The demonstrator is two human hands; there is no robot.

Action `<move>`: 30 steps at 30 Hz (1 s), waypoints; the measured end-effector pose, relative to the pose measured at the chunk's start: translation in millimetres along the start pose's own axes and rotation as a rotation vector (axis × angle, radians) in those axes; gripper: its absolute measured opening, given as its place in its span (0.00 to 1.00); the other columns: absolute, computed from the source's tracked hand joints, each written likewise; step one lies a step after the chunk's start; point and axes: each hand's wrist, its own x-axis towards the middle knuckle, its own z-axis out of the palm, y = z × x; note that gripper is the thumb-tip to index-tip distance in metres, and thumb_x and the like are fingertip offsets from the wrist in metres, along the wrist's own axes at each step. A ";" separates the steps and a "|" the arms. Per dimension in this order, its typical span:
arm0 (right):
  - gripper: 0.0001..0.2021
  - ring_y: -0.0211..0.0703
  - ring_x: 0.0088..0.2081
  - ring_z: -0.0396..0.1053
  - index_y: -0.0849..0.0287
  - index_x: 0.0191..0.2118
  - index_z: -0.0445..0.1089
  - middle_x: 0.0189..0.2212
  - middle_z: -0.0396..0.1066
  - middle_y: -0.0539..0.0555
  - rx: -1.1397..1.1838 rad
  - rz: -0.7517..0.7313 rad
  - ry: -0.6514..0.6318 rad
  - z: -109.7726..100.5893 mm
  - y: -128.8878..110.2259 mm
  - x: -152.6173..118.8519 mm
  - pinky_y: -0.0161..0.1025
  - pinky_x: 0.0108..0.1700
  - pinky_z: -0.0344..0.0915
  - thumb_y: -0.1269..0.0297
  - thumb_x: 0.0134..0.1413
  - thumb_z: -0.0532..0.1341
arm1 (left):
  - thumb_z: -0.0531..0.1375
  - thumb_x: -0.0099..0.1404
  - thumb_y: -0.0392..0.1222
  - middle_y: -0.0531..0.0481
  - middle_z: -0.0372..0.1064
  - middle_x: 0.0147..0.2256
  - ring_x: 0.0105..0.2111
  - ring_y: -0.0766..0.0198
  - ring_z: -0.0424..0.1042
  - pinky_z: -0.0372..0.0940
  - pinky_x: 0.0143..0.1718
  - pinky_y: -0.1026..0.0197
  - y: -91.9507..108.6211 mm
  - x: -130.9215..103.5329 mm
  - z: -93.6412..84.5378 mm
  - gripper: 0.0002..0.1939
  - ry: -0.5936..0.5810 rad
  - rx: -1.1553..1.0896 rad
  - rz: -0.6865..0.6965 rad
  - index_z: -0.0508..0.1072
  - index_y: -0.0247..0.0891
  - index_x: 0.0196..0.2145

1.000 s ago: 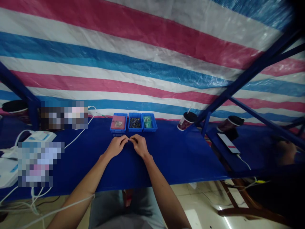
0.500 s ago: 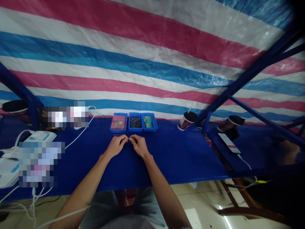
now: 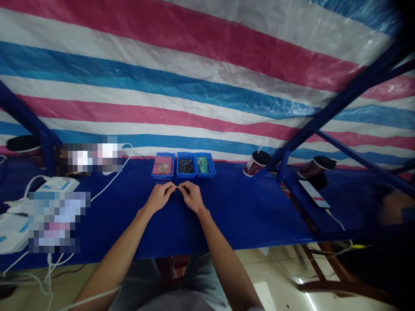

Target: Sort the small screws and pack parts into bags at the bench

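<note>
My left hand (image 3: 160, 195) and my right hand (image 3: 192, 195) meet fingertip to fingertip over the blue table (image 3: 240, 211). Each is closed in a pinch; whatever lies between the fingertips is too small to make out. Just beyond them stand three blue bins side by side. The left bin (image 3: 163, 177) holds a pink packet (image 3: 159, 160) with a small clear bag on it. Many small dark metal pieces (image 3: 186, 166), like screws or pins, fill the middle bin (image 3: 186, 176). Green pieces in clear wrapping (image 3: 202, 164) lie in the right bin (image 3: 206, 176).
A dark red cup with a straw (image 3: 256, 164) stands to the right by a blue frame post. White power strips (image 3: 14, 231) and cables crowd the left side. On the neighbouring table lie a phone (image 3: 314, 194) and another cup (image 3: 315, 167). A striped tarp (image 3: 194, 77) hangs behind.
The view has shifted slightly, so everything sits a little further right. Both hands keep nearly the same pinched pose, with fingertips still together.
</note>
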 end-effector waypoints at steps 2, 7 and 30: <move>0.13 0.38 0.29 0.66 0.59 0.37 0.75 0.31 0.73 0.53 -0.013 0.001 -0.017 0.2 -0.1 -0.2 0.34 0.34 0.58 0.61 0.67 0.55 | 0.52 0.72 0.47 0.53 0.73 0.28 0.27 0.65 0.70 0.59 0.33 0.66 0.2 0.2 0.2 0.15 -0.001 0.002 0.000 0.75 0.37 0.35; 0.17 0.36 0.25 0.61 0.59 0.29 0.70 0.24 0.67 0.49 -0.076 0.024 -0.029 0.1 -0.7 -0.5 0.34 0.31 0.54 0.59 0.68 0.53 | 0.53 0.72 0.48 0.53 0.73 0.27 0.26 0.66 0.70 0.58 0.32 0.66 2.8 0.8 0.7 0.16 0.001 0.003 0.007 0.75 0.37 0.35; 0.08 0.39 0.28 0.66 0.58 0.36 0.74 0.31 0.74 0.52 0.105 0.069 0.051 1.0 3.0 0.2 0.35 0.33 0.61 0.62 0.62 0.60 | 0.54 0.71 0.50 0.53 0.74 0.26 0.25 0.66 0.69 0.58 0.30 0.66 1.1 0.6 -0.5 0.16 0.015 -0.014 -0.007 0.76 0.37 0.35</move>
